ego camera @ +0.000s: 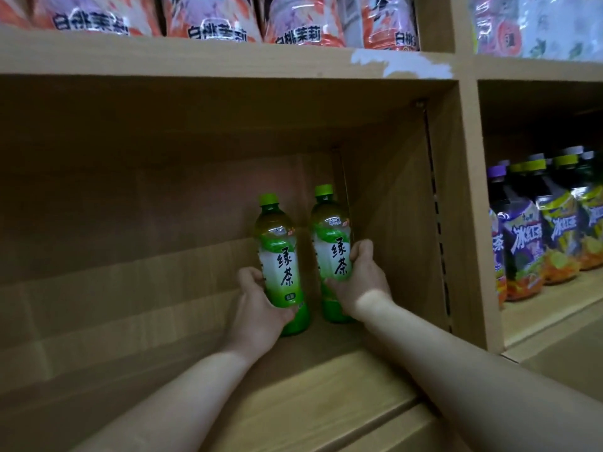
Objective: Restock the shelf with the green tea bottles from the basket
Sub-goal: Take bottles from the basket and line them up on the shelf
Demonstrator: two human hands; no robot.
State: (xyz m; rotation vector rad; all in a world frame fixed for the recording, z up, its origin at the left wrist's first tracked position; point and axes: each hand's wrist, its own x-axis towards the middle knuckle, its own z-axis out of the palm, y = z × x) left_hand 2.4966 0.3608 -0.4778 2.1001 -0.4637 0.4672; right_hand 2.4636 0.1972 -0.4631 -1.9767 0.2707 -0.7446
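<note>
Green tea bottles are held upright inside the wooden shelf [326, 380], one in each hand. On the left, the first bottle [282, 256] is grasped low on its label by the left hand [257, 308], fingers curled round it. Just right of those fingers, across a narrow gap, the second bottle [332, 243] is clasped by the right hand [362, 278], with the side wall [401, 223] close beyond its fingers. Whether the bases are set down cannot be told. If either is released early or tilted, it could be toppled against its neighbour.
</note>
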